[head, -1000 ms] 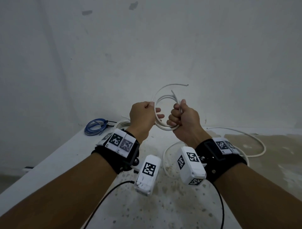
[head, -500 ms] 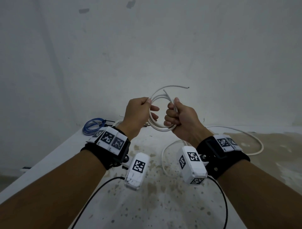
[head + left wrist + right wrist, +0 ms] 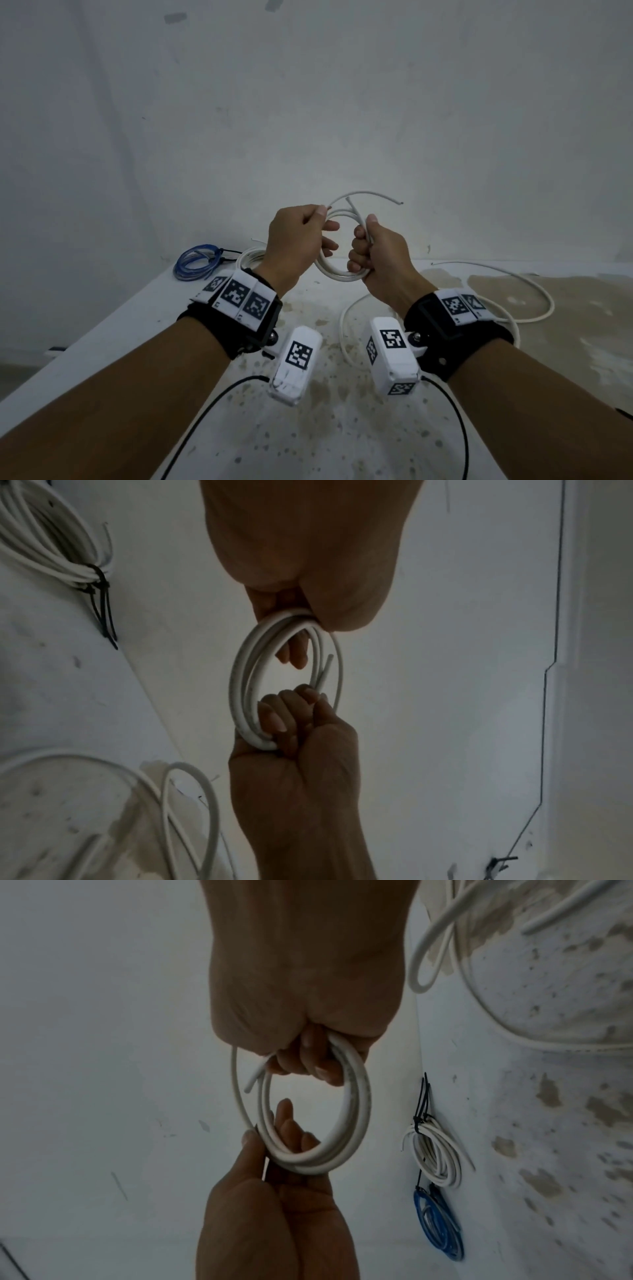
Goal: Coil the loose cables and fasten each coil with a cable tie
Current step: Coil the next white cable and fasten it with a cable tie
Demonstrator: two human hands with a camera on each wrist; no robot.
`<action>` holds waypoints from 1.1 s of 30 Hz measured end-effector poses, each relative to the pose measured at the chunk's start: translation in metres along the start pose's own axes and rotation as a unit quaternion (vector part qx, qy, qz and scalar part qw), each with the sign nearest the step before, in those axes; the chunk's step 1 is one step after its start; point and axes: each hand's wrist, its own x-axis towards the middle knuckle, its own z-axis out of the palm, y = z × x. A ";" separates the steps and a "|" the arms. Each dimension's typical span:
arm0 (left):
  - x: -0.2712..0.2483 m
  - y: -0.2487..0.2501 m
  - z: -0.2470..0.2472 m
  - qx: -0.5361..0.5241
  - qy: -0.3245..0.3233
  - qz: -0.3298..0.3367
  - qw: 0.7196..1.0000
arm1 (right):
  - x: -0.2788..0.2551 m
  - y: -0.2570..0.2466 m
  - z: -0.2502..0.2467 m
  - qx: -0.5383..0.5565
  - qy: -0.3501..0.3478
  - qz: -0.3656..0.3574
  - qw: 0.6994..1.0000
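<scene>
A small coil of white cable [image 3: 337,274] hangs in the air above the table between both hands. My left hand [image 3: 323,222] pinches the coil's left side between thumb and fingers, and some fingers reach through the loop [image 3: 291,1123]. My right hand [image 3: 361,240] grips the coil's right side in a fist [image 3: 298,718]. One thin cable end [image 3: 376,195] arcs free over the top to the right, and a short end [image 3: 325,669] sticks up inside the loop. No cable tie is on this coil.
At the table's far left lie a blue coil [image 3: 197,262] and a white coil [image 3: 435,1150], each bound with a black cable tie [image 3: 101,593]. A long loose white cable [image 3: 534,291] sprawls over the stained table [image 3: 308,428] on the right. A wall stands close behind.
Both hands keep their hold on the white coil and have risen slightly. The loop sits a little wider between them.
</scene>
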 end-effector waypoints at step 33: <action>0.002 0.002 -0.025 0.053 -0.170 0.012 0.984 | -0.004 -0.006 -0.008 -0.179 -0.115 0.031 0.977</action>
